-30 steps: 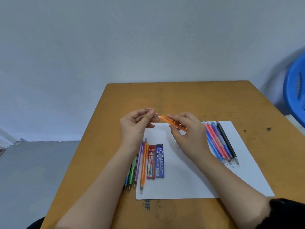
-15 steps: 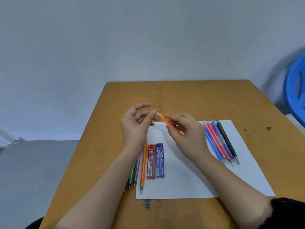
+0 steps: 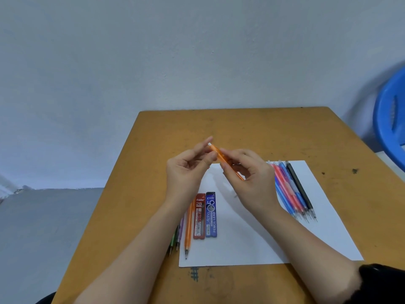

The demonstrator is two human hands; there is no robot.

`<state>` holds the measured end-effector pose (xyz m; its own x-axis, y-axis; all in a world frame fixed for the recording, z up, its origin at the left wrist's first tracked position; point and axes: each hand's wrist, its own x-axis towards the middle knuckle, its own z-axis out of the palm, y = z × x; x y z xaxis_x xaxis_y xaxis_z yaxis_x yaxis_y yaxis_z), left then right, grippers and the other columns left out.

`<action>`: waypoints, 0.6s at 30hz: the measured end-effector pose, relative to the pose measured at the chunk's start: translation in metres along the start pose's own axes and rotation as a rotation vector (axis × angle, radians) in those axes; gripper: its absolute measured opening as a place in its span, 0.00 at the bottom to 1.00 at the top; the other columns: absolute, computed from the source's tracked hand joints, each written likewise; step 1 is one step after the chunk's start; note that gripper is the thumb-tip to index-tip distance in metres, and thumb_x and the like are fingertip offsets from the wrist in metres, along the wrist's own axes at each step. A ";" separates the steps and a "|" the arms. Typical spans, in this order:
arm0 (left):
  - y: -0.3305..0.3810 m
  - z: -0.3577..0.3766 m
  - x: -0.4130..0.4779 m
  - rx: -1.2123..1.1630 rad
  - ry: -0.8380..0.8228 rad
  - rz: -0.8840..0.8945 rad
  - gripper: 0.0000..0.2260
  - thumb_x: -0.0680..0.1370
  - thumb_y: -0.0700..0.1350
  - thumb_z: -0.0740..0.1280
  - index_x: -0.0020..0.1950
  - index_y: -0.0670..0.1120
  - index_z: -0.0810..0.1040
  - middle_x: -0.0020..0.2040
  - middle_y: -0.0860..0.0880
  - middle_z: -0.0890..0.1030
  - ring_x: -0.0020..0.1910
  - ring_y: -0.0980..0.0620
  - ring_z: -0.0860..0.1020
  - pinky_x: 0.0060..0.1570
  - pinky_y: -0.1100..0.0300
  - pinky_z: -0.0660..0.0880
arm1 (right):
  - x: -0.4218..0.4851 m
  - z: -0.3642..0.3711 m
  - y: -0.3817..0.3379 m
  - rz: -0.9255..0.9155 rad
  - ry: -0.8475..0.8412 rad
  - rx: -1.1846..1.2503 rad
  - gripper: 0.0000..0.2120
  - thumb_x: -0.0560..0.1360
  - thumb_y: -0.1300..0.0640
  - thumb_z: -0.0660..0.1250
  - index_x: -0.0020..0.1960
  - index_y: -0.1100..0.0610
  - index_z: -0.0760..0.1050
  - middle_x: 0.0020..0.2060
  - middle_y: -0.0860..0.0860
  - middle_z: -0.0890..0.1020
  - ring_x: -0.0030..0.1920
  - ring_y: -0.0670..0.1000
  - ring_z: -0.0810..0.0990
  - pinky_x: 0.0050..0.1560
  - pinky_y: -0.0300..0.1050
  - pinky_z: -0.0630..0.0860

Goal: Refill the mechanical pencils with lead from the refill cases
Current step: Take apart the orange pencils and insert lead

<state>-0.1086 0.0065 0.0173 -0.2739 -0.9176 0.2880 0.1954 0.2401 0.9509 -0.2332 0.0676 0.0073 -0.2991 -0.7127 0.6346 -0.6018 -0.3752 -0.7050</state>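
Observation:
My right hand (image 3: 256, 181) grips an orange mechanical pencil (image 3: 217, 153) above the white paper (image 3: 252, 242), tilted with its white cap end up and to the left. My left hand (image 3: 186, 174) pinches that upper end between forefinger and thumb. A red lead refill case (image 3: 199, 216) and a blue lead refill case (image 3: 211, 215) lie side by side on the paper below my hands. A second orange pencil (image 3: 188, 229) lies left of the red case. Green and purple pencils (image 3: 178, 236) show partly under my left forearm.
Several red, blue and black pencils (image 3: 291, 189) lie in a row on the paper's right side. The paper sits on a small wooden table (image 3: 241, 128) against a grey wall. A blue plastic chair (image 3: 392, 119) stands at the far right.
Both hands have lifted the orange pencil slightly and tilted it steeper. My left fingers opened off the cap end, then closed round it again.

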 end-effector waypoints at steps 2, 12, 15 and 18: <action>0.000 0.001 0.000 -0.029 -0.010 -0.005 0.13 0.73 0.35 0.70 0.55 0.47 0.81 0.45 0.54 0.85 0.46 0.59 0.82 0.47 0.63 0.79 | 0.000 -0.001 -0.002 -0.025 0.003 0.028 0.14 0.74 0.61 0.68 0.59 0.58 0.79 0.47 0.49 0.81 0.46 0.46 0.81 0.44 0.42 0.81; 0.009 -0.013 0.013 -0.258 0.169 -0.057 0.13 0.71 0.46 0.68 0.52 0.40 0.81 0.47 0.46 0.85 0.49 0.50 0.83 0.47 0.59 0.79 | 0.006 -0.009 0.003 -0.145 -0.070 -0.021 0.17 0.73 0.61 0.70 0.61 0.54 0.76 0.45 0.47 0.81 0.44 0.45 0.81 0.45 0.40 0.80; 0.014 -0.027 0.020 -0.358 0.290 -0.055 0.12 0.71 0.46 0.68 0.52 0.43 0.80 0.44 0.48 0.85 0.49 0.49 0.83 0.47 0.59 0.79 | 0.010 -0.014 0.008 -0.106 -0.134 0.021 0.18 0.71 0.67 0.69 0.58 0.52 0.78 0.41 0.47 0.82 0.39 0.46 0.80 0.42 0.43 0.80; 0.016 -0.033 0.022 -0.344 0.337 -0.004 0.15 0.71 0.47 0.69 0.56 0.43 0.80 0.45 0.48 0.85 0.50 0.50 0.83 0.48 0.59 0.78 | 0.015 -0.022 0.013 -0.059 -0.205 -0.045 0.17 0.70 0.68 0.70 0.53 0.51 0.81 0.37 0.46 0.82 0.36 0.47 0.80 0.39 0.42 0.78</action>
<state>-0.0807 -0.0198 0.0347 0.0338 -0.9836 0.1773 0.5107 0.1695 0.8429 -0.2614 0.0650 0.0146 -0.1085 -0.7975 0.5935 -0.6474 -0.3963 -0.6510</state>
